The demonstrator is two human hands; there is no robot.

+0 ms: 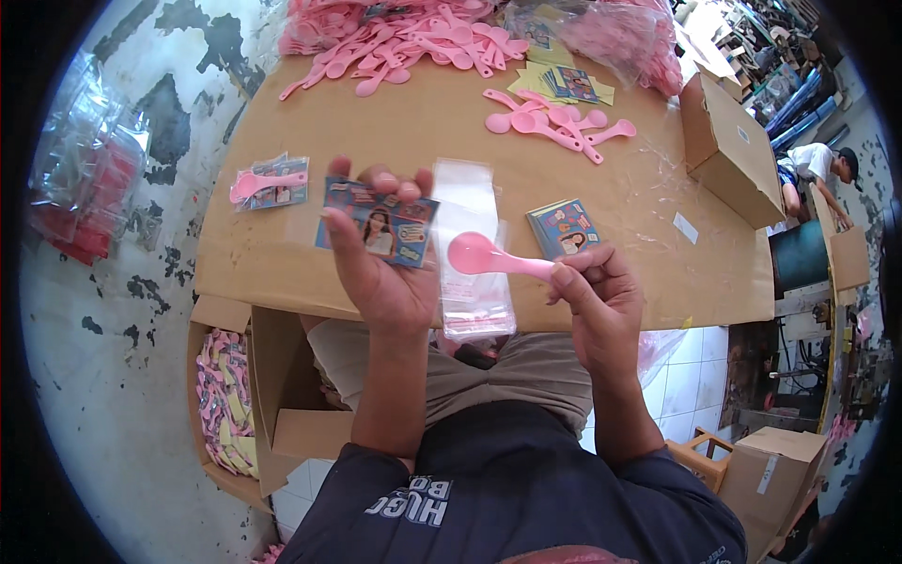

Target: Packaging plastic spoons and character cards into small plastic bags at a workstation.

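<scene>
A blue printed card (pixel 379 224) is held in my left hand (pixel 395 273), palm up, with the thumb across its face and the fingertips behind its upper edge. My right hand (pixel 601 301) pinches a pink plastic spoon (pixel 493 257) by its handle, the bowl pointing left. Under the spoon lies a stack of clear plastic bags (pixel 467 188) running to the table's near edge. Just beyond my right hand is a stack of similar cards (pixel 564 228). To the left, a pink spoon (pixel 268 185) rests on bagged cards (pixel 291 199).
A large pile of pink spoons (pixel 413 47) covers the far side, with a smaller group (pixel 562 122) nearer. Yellow and blue cards (pixel 573 85) lie beside it. One carton (pixel 733 146) stands right; another full of packed spoons (pixel 225 404) is lower left. A person (pixel 817 169) bends at far right.
</scene>
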